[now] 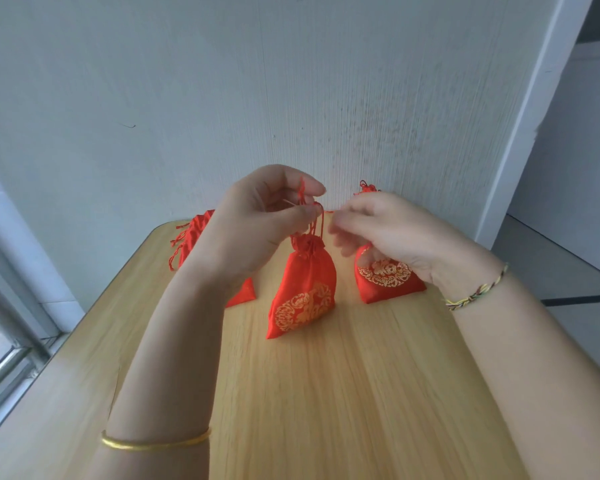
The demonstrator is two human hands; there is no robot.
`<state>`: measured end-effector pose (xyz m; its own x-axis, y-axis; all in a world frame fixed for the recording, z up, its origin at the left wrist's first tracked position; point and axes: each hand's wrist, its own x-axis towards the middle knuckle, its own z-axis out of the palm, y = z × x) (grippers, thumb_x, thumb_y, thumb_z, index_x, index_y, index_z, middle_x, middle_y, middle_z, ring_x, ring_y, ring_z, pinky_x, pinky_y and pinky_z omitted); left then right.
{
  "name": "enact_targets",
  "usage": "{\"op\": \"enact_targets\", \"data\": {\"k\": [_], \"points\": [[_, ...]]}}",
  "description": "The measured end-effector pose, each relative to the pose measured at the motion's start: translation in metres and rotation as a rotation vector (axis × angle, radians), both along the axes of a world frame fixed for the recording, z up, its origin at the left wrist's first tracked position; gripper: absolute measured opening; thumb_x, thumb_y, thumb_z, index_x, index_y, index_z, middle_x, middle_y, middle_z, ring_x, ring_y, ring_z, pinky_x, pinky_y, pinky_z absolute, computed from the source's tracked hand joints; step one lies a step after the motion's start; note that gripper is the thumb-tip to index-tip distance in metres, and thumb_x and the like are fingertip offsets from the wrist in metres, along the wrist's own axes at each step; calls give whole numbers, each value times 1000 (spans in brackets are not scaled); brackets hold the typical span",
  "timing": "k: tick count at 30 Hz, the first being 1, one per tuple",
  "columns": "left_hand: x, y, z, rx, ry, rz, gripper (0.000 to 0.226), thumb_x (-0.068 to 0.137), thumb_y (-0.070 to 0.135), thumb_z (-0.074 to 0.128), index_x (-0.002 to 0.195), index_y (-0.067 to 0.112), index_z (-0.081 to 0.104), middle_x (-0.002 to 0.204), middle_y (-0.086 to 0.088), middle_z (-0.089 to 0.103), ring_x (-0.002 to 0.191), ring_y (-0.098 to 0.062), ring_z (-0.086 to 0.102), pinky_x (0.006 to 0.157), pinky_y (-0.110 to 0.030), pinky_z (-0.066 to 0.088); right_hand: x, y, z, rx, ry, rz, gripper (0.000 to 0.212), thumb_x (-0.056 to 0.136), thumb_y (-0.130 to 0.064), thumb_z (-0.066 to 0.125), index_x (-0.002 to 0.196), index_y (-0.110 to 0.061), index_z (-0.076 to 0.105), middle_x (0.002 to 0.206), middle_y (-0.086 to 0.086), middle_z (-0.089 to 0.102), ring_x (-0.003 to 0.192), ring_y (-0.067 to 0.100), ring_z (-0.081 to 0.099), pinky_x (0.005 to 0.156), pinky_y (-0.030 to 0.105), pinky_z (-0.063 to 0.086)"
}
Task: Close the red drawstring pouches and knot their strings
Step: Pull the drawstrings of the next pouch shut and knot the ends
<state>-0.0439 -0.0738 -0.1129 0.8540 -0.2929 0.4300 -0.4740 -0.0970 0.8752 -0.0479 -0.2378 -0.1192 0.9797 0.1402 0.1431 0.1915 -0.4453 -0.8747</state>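
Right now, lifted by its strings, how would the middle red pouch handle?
Probably floppy: the shiny red fabric pouch leans and creases below the red strings pinched by the left hand. Likely light, as thin strings steady it.

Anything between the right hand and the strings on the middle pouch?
Nothing visible. The left hand pinches the strings above the middle pouch; the right hand, blurred, is right beside them across a small gap. The right pouch stands behind that hand, not between.

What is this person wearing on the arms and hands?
Both forearms are bare, no sleeves in view. The left wrist carries a plain gold bangle; the right wrist a thin braided bracelet of yellow, green and dark threads. No gloves.
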Motion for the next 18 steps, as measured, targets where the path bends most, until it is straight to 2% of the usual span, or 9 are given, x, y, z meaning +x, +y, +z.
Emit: {"op": "enact_targets", "data": {"k": [2,4,7,9,14,18], "points": [[1,-2,0,103,-127,38,23,83,-3,62,91,18,64,81,1,60,71,-9,55,67,-19,45,4,4,-2,156,-104,-26,22,96,-12,44,82,-15,60,79,2,62,77,18,59,67,31,47],[1,-4,-2,188,-254,94,25,82,0,62,91,24,63,81,7,61,73,-3,56,67,-16,46,6,10,-4,294,-122,27,26,96,-7,43,81,-19,61,76,-1,63,75,17,61,72,34,48],[3,-7,-5,221,-366,181,29,80,-1,58,95,24,63,83,6,63,76,-6,59,69,-20,49,5,15,-7,437,-21,144,25,92,-4,47,78,-16,63,67,-2,63,64,14,61,65,28,52],[4,-7,-6,216,-414,230,32,78,-1,58,98,23,64,83,5,65,77,-6,59,69,-19,47,5,15,-8,469,35,203,22,91,-5,48,78,-13,63,67,-1,63,61,12,61,60,24,51],[5,-7,-8,180,-412,279,34,79,-2,62,97,27,65,82,6,68,75,0,58,65,-12,42,8,12,-10,490,61,222,13,91,-7,50,84,-10,61,79,6,65,71,19,62,68,29,51],[9,-4,-9,156,-346,293,21,82,1,64,87,20,71,83,11,70,78,-2,64,71,-22,51,11,13,-11,413,-64,75,15,92,-10,50,81,-11,60,78,5,65,73,19,62,72,35,51]]}}
